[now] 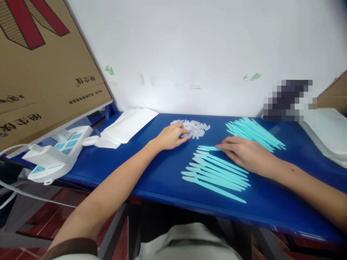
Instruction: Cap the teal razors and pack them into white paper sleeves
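Observation:
My left hand (pixel 172 136) reaches to a pile of small translucent white blade caps (pixel 197 127), its thumb and fingers apart at the pile's left edge. My right hand (pixel 246 153) has its fingertips closed on a turquoise eyebrow razor (pixel 208 148), the farthest of a row; part of that razor is hidden under the hand. Several more turquoise eyebrow razors (pixel 217 174) lie nearly side by side nearer to me, heads to the left and handles to the right. Beyond the right hand is a loose heap of similar turquoise razors (pixel 252 131).
On the blue table (pixel 159 177), white flat bags (pixel 130 124) lie at left beside a power strip (pixel 69 150) with plugged chargers and cables. A large cardboard box (pixel 48 72) stands at far left. White plastic packaging (pixel 328 133) sits at right, before a white wall (pixel 189 54).

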### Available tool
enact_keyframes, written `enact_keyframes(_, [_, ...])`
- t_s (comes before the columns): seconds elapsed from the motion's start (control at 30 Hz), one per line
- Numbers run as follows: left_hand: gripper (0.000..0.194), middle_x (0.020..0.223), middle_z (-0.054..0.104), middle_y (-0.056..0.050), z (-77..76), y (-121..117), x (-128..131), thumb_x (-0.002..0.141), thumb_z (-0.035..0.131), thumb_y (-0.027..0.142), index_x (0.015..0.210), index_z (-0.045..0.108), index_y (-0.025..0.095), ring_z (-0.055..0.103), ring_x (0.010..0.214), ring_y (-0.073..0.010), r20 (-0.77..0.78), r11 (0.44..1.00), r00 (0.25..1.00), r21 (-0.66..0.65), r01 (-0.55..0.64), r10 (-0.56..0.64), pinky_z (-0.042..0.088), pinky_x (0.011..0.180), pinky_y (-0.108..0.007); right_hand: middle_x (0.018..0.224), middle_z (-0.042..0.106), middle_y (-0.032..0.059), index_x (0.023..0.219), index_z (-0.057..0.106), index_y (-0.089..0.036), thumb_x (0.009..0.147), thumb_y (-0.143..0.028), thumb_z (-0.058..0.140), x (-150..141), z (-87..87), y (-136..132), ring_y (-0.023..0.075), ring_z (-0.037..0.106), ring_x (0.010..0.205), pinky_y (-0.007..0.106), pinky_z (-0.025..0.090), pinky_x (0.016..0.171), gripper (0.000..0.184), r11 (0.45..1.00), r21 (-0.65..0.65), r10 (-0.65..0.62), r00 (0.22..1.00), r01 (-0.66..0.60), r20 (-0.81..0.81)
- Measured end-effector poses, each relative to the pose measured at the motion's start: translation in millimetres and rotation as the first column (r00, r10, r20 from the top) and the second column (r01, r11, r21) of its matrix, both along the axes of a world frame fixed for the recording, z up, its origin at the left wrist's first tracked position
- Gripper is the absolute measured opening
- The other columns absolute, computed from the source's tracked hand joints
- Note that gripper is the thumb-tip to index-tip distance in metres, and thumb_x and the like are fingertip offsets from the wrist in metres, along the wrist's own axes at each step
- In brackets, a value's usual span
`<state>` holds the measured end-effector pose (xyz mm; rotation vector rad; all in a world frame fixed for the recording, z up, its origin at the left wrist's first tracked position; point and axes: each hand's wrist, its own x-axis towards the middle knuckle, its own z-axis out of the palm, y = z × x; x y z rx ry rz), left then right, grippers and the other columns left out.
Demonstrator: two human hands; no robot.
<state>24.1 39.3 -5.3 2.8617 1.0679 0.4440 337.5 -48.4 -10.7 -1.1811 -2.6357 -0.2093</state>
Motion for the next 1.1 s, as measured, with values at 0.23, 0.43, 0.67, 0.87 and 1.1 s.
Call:
enact_keyframes(0.23, [0.035, 0.116, 0.064, -0.013, 0.4, -7.7, 9.7, 0.105, 0.052, 0.037, 0.122, 0.077, 0.018, 0.061, 0.108, -0.0284, -0.058, 0.998, 0.997, 0.042, 0.048, -0.045, 0.050, 0.091, -0.039, 0.110, 0.077, 0.0146, 0.119, 0.079, -0.019, 0.103, -0.025, 0.044, 3.3, 0.2, 1.9, 0.0284, 0.075, 0.088, 0.041, 0.061, 0.071, 0.039, 0.999, -0.035, 0.040, 0.998, -0.042, -0.043])
enact_keyframes(0.43, [0.042, 0.121, 0.066, -0.015, 1.7, -8.6, 10.6, 0.102, 0.041, 0.016, 0.127, 0.074, 0.016, 0.057, 0.111, -0.0290, -0.064, 0.992, 0.994, 0.081, 0.097, -0.092, 0.048, 0.097, -0.042, 0.110, 0.074, 0.0150, 0.124, 0.077, -0.021, 0.103, -0.035, 0.044, 1.5, 3.9, 3.2, 0.0298, 0.074, 0.089, 0.044, 0.060, 0.072, 0.042, 0.986, -0.164, -0.049, 0.989, 0.026, -0.142])
enact_keyframes(0.67, [0.044, 0.138, 0.057, -0.017, 1.0, -6.3, 7.8, 0.108, 0.038, 0.024, 0.138, 0.069, 0.024, 0.051, 0.123, -0.0346, -0.160, 0.990, 0.985, 0.112, 0.085, -0.066, 0.044, 0.100, -0.049, 0.105, 0.071, 0.0134, 0.123, 0.076, -0.021, 0.103, -0.046, 0.044, 3.9, 8.1, 6.9, 0.0271, 0.071, 0.083, 0.043, 0.059, 0.073, 0.045, 0.940, -0.340, -0.111, 0.973, 0.036, -0.204])
enact_keyframes(0.87, [0.038, 0.138, 0.060, -0.015, 6.2, -11.5, 8.4, 0.108, 0.044, 0.027, 0.133, 0.072, 0.023, 0.054, 0.122, -0.0330, -0.195, 0.980, 0.975, 0.149, 0.134, -0.103, 0.044, 0.099, -0.046, 0.112, 0.072, 0.0135, 0.111, 0.076, -0.022, 0.103, -0.043, 0.046, 4.1, 6.8, 8.1, 0.0276, 0.072, 0.093, 0.044, 0.060, 0.079, 0.037, 0.946, -0.326, -0.084, 0.967, 0.001, -0.239])
enact_keyframes(1.1, [0.031, 0.138, 0.071, -0.010, 5.5, -7.7, 11.4, 0.108, 0.049, 0.024, 0.114, 0.079, 0.022, 0.065, 0.125, -0.0295, -0.114, 0.964, 0.964, 0.087, 0.252, -0.241, 0.048, 0.101, -0.044, 0.101, 0.076, 0.0105, 0.107, 0.069, -0.023, 0.100, -0.040, 0.052, 3.2, 8.3, 7.0, 0.0252, 0.071, 0.083, 0.040, 0.058, 0.071, 0.025, 0.942, -0.333, -0.136, 0.952, 0.039, -0.273])
